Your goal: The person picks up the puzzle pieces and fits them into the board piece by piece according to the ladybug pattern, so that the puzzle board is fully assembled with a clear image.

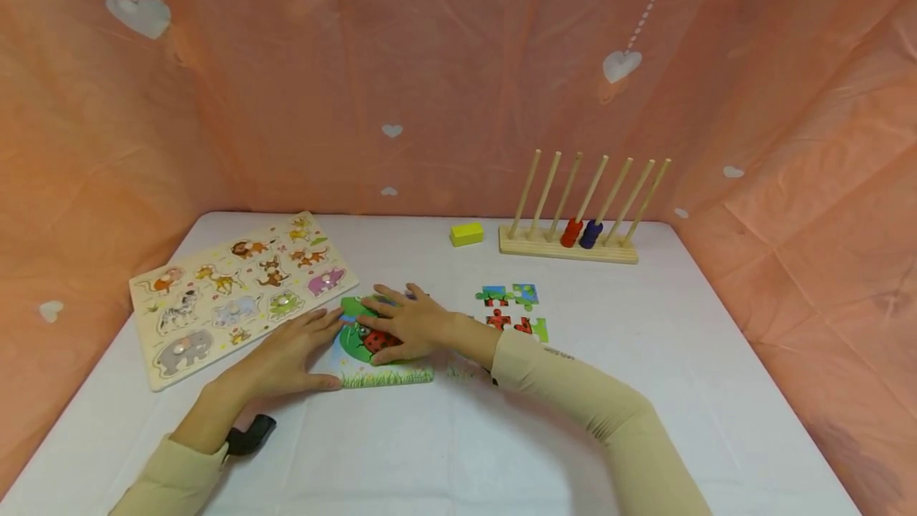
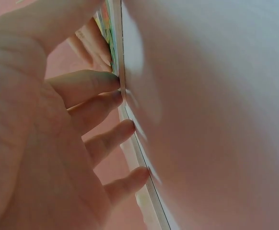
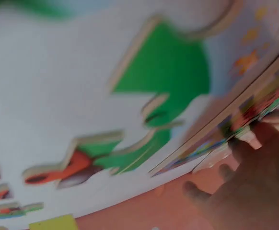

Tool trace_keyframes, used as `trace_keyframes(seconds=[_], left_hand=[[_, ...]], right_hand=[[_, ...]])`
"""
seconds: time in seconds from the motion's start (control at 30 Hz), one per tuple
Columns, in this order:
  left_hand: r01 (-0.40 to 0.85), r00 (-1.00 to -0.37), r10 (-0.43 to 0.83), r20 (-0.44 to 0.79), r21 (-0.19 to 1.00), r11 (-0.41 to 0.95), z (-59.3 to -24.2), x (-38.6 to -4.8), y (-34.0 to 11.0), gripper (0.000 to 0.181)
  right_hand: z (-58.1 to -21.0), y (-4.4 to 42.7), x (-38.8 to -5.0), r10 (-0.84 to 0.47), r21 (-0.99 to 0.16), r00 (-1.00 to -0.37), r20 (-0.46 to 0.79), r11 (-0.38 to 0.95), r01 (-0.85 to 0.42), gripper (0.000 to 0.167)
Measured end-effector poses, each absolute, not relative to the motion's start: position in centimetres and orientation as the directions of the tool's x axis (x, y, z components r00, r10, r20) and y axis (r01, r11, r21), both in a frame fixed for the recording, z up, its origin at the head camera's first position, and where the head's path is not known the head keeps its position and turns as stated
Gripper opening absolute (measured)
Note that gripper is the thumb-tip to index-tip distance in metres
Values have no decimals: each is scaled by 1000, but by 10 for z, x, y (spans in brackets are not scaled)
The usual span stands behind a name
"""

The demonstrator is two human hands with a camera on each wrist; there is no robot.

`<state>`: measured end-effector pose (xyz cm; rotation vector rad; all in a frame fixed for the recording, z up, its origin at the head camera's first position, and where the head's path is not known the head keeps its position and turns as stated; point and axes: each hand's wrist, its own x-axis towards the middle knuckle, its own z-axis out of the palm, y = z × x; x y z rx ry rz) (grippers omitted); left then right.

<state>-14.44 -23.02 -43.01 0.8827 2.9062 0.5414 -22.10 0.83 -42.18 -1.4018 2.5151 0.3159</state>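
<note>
L hand [image 1: 286, 353] relaxed, prob. touching ladybug puzzle [image 1: 374, 342], R hand [image 1: 417, 326] spread loosely atop

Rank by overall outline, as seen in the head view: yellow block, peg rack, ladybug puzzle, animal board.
1. Animal board
2. Peg rack
3. Ladybug puzzle, partly covered
4. Yellow block

Small print on my right sleeve

Near the cuff of my right sleeve [image 1: 602, 396] runs 1 short row of dark lettering [image 1: 559, 352], too small for me to read. The only signs I can make out are pale hearts [image 1: 138, 16] on the cloth [image 1: 444, 62]; 2 of them hang below dotted lines. In my 2 wrist views I can read no text.
</note>
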Motion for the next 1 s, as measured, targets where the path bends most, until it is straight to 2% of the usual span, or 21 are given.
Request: trace_keyframes(seconds=[0.43, 0.77, 1.0], left_hand=[[536, -832, 553, 51, 330, 777, -430, -146, -232, 92], [532, -834, 549, 49, 328, 780, -429, -145, -232, 91], [523, -839, 541, 49, 342, 781, -431, -144, -230, 91]], right_hand=[[-413, -8, -205, -725, 145, -601, -337, 590, -794, 82], [-413, -10, -206, -733, 146, -593, -334, 581, -800, 80], [-413, 5, -218, -742, 50, -596, -308, 613, -789, 77]])
